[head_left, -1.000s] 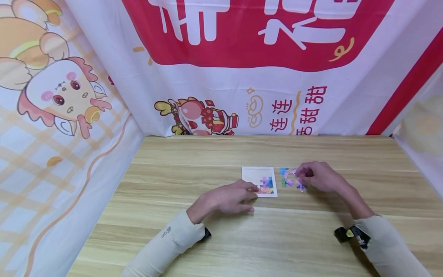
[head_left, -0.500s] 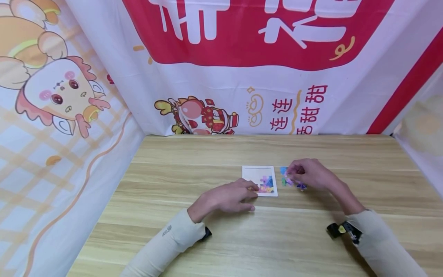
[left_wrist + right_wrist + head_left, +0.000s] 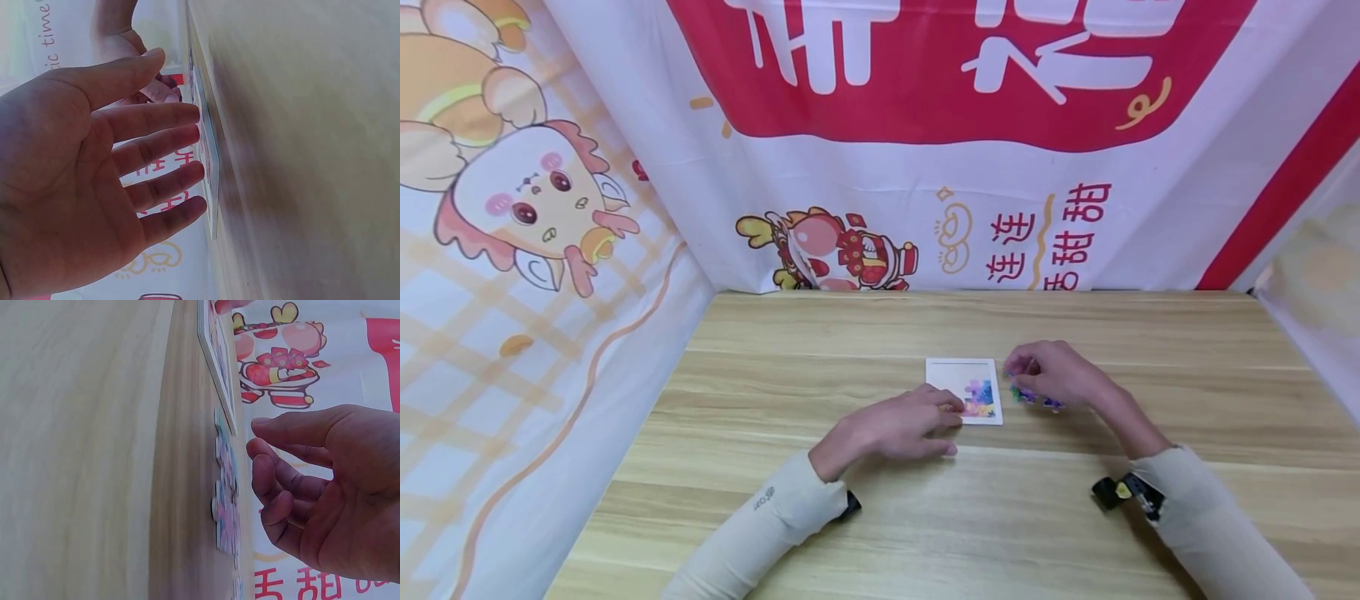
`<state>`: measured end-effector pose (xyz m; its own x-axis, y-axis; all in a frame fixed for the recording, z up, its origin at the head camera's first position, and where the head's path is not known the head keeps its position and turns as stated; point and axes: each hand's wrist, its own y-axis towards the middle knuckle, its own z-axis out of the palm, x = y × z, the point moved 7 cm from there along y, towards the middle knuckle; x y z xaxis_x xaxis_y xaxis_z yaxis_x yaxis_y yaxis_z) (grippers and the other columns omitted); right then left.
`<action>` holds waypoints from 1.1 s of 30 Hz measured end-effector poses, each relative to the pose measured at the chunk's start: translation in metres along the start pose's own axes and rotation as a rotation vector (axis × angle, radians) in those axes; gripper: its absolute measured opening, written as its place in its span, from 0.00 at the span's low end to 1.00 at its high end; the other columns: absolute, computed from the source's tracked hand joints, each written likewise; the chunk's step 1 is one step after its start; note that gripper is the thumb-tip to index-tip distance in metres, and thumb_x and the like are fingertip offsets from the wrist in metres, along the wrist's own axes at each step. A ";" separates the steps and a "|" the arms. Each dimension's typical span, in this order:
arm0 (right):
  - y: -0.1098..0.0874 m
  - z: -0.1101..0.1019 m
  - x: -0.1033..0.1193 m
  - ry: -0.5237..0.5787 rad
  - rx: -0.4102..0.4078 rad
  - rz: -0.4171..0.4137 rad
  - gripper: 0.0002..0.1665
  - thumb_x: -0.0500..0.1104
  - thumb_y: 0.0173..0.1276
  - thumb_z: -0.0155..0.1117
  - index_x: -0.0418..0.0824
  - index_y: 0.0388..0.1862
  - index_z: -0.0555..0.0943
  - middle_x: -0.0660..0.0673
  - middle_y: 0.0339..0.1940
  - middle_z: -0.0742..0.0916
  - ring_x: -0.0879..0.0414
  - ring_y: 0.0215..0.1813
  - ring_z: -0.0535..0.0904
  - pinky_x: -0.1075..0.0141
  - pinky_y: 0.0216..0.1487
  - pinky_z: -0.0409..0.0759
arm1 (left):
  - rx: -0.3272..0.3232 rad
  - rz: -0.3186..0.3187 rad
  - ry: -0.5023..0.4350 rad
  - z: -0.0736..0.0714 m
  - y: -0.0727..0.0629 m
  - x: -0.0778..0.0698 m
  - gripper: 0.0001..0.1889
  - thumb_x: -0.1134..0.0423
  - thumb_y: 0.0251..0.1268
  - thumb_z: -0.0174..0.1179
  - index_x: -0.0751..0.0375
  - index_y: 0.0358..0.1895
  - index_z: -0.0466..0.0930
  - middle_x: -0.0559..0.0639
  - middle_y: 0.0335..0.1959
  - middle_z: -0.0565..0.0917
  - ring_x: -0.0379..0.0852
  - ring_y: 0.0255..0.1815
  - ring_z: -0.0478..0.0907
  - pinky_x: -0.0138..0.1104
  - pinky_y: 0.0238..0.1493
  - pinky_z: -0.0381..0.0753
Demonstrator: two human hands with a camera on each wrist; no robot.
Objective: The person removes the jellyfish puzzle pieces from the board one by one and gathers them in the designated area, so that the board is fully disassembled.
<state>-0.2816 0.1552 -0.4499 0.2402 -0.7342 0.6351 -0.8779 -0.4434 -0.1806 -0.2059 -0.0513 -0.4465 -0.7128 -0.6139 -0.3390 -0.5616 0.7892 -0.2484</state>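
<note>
A white square puzzle board (image 3: 946,379) lies on the table, with several joined colourful pieces (image 3: 981,395) in its near right corner. My left hand (image 3: 901,423) reaches over the board's near left side; its fingertips touch or hover at the board's edge, fingers extended in the left wrist view. To the board's right are several loose jigsaw pieces (image 3: 1028,395), flat on the table. Above them is my right hand (image 3: 1060,371), partly covering them. In the right wrist view its fingers are loosely curled, thumb and forefinger slightly apart, and no piece shows between them.
The wood-grain table (image 3: 880,333) ends at a white and red printed cloth (image 3: 865,167) behind. Another printed cloth (image 3: 550,317) hangs along the left. A black device (image 3: 1127,493) is strapped at the right wrist.
My right hand has moved left across the loose pieces, towards the board, and now covers those at the far left. The left hand has stayed almost still.
</note>
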 end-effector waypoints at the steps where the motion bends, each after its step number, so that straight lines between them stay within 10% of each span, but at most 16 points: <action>1: 0.001 0.001 0.001 -0.004 -0.001 -0.008 0.11 0.37 0.77 0.67 0.42 0.54 0.88 0.46 0.44 0.91 0.55 0.43 0.84 0.62 0.46 0.85 | 0.000 0.002 0.000 0.000 0.000 -0.001 0.25 0.48 0.82 0.60 0.55 0.74 0.80 0.48 0.81 0.73 0.49 0.82 0.67 0.41 0.83 0.69; 33: 0.019 0.027 0.028 -0.017 0.086 -0.099 0.16 0.33 0.70 0.74 0.42 0.55 0.88 0.46 0.46 0.89 0.54 0.45 0.81 0.61 0.49 0.83 | 0.034 0.024 0.004 0.003 0.011 -0.010 0.28 0.46 0.83 0.59 0.53 0.78 0.75 0.46 0.85 0.67 0.47 0.86 0.61 0.41 0.87 0.63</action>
<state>-0.2806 0.1121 -0.4553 0.3318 -0.6929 0.6402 -0.8109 -0.5562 -0.1818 -0.2038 -0.0368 -0.4483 -0.7274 -0.5950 -0.3419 -0.5300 0.8036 -0.2708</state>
